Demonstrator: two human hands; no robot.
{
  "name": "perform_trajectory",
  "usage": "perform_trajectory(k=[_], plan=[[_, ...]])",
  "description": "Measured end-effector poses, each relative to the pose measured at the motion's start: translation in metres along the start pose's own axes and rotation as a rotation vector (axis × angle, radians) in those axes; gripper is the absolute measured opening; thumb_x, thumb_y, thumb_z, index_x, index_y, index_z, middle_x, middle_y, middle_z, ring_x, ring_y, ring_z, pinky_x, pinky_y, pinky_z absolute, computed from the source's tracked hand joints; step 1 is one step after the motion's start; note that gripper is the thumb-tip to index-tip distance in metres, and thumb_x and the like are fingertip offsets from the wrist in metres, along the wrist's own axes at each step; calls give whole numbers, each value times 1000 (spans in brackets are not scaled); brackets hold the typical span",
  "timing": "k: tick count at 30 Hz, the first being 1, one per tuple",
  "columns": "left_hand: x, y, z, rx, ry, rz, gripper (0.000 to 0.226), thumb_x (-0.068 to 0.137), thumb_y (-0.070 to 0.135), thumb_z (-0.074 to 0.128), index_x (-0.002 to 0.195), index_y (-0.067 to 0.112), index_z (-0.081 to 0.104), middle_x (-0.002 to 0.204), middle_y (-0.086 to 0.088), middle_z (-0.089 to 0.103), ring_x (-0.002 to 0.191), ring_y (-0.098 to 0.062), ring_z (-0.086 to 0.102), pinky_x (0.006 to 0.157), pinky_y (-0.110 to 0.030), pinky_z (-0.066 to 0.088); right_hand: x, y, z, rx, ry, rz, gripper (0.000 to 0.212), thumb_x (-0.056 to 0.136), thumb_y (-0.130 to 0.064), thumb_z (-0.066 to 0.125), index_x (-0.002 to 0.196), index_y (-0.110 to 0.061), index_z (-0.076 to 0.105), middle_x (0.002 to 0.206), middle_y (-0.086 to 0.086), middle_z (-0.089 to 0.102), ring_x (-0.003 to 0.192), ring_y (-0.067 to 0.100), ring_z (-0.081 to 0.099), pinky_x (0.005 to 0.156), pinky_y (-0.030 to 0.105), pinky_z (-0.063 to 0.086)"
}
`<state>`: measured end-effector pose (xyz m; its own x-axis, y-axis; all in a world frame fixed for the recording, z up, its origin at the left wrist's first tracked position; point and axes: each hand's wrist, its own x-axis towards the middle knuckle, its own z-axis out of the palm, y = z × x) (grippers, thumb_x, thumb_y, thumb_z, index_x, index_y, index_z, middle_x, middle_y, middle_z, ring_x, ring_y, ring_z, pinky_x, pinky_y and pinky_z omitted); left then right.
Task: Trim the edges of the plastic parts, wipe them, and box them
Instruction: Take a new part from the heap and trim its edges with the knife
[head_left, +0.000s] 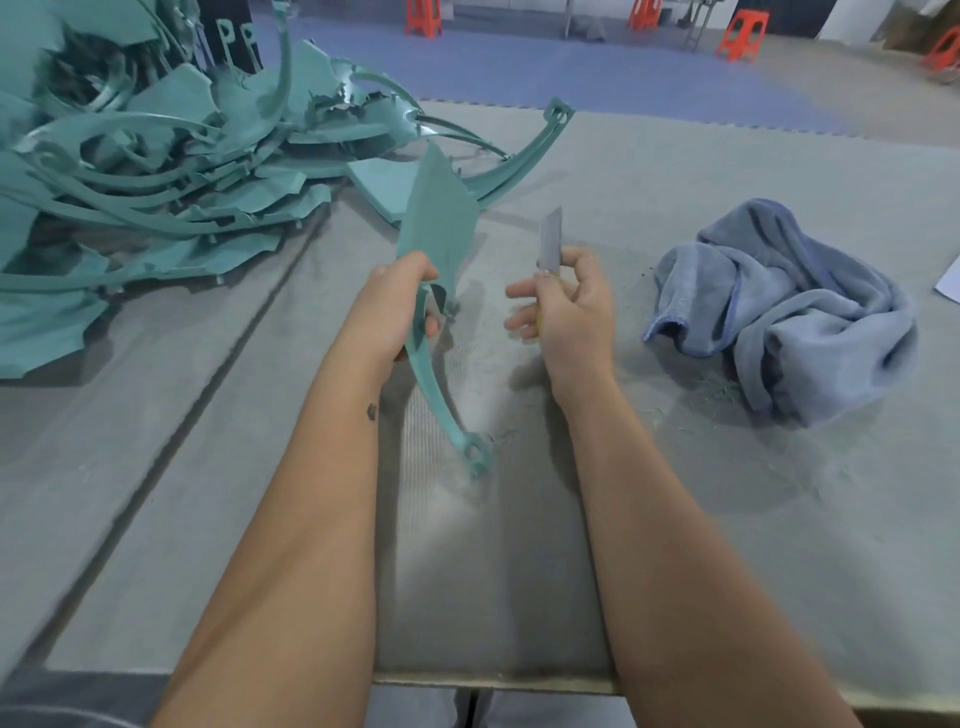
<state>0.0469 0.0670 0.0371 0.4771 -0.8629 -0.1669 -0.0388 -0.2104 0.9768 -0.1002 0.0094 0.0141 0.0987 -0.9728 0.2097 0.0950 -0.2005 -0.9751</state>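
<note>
Grey matting covers our table (675, 171), with a blue floor and orange stools (740, 36) beyond it. We sit with both forearms out over the mat. Our left hand (400, 306) grips one teal plastic part (441, 223), fingers curled round it where the broad flat panel narrows into a curved arm; the panel rises upright and away from us, while the arm sweeps down and toward us, its looped end resting on the mat. Our right hand (566, 306) is closed round the yellow handle of a knife (549, 241), blade pointing up and away, index finger loosely extended. Knife and part are apart but close — the blade stands just to the right of the panel's right edge, roughly parallel to the part's long axis. That matters, we judge, for the coming cut: the knife hand need only travel left to meet that edge and then run along its length. A heap of untrimmed teal parts (156, 171) lies at far left, well away from the knife. A crumpled blue cloth (789, 312) waits on the right for wiping, with teal shavings (717, 395) scattered near it — no box is in view.
</note>
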Motion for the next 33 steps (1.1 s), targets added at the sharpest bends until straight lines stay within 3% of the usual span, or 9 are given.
perform_trajectory(k=[4, 7, 10, 14, 17, 19, 23, 28, 33], plan=[[4, 3, 2, -170, 130, 152, 23, 73, 21, 48, 96, 25, 43, 72, 1, 55, 48, -9, 45, 49, -23, 36, -1, 1, 3, -20, -35, -18, 16, 94, -22, 46, 85, -28, 58, 58, -2, 55, 49, 12, 38, 49, 27, 34], [4, 3, 7, -73, 51, 203, 36, 81, 9, 47, 109, 31, 50, 73, 2, 54, 54, -10, 47, 53, -29, 44, 0, 0, 3, 39, -33, 64, 39, 92, -43, 32, 90, -24, 66, 68, -7, 46, 59, 8, 35, 61, 23, 32], [2, -5, 13, 56, -86, 196, 43, 95, 13, 49, 130, 38, 49, 98, 9, 55, 56, -7, 57, 56, -26, 54, -1, 1, 5, -91, 17, 64, 31, 99, -33, 35, 84, -25, 61, 73, -11, 44, 67, 4, 40, 67, 23, 33], [5, -12, 22, 171, -63, 240, 56, 95, 32, 57, 145, 34, 31, 127, 10, 44, 57, -6, 58, 51, -25, 49, -3, 0, 6, -42, -4, 52, 22, 103, -24, 40, 82, -22, 47, 73, 1, 57, 53, 12, 49, 49, 23, 40], [8, -13, 22, 110, -75, 271, 55, 94, 34, 60, 142, 24, 37, 140, -5, 51, 82, -25, 66, 56, -38, 52, -4, -1, 4, -34, -10, 5, 21, 102, -24, 44, 82, -22, 51, 59, 4, 60, 39, 14, 44, 40, 22, 34], [9, -12, 23, 121, -73, 286, 51, 93, 37, 59, 139, 22, 43, 131, -8, 59, 106, -34, 63, 76, -47, 54, -3, 0, 4, -34, -13, -2, 27, 102, -29, 42, 83, -22, 59, 55, 0, 54, 43, 10, 40, 45, 24, 34], [11, -17, 26, 172, -129, 190, 51, 93, 42, 58, 139, 23, 44, 89, 4, 65, 50, -3, 51, 49, -22, 40, 0, 0, 4, 42, -20, 150, 43, 103, -34, 32, 84, -18, 68, 61, -4, 50, 51, 8, 40, 52, 21, 33], [11, -17, 22, 133, -162, 146, 33, 94, 42, 60, 109, 14, 55, 55, 10, 62, 44, -6, 50, 42, -19, 38, -1, 0, 3, -26, -36, 107, 16, 100, -22, 47, 86, -18, 56, 65, -12, 51, 53, -1, 45, 56, 17, 37], [10, -16, 21, 93, -81, 225, 30, 97, 45, 52, 114, 22, 46, 49, 11, 55, 38, -5, 43, 39, -17, 36, -2, -1, 1, 58, -111, 83, 22, 101, -21, 47, 80, -15, 50, 52, -1, 55, 36, 12, 41, 37, 19, 31]])
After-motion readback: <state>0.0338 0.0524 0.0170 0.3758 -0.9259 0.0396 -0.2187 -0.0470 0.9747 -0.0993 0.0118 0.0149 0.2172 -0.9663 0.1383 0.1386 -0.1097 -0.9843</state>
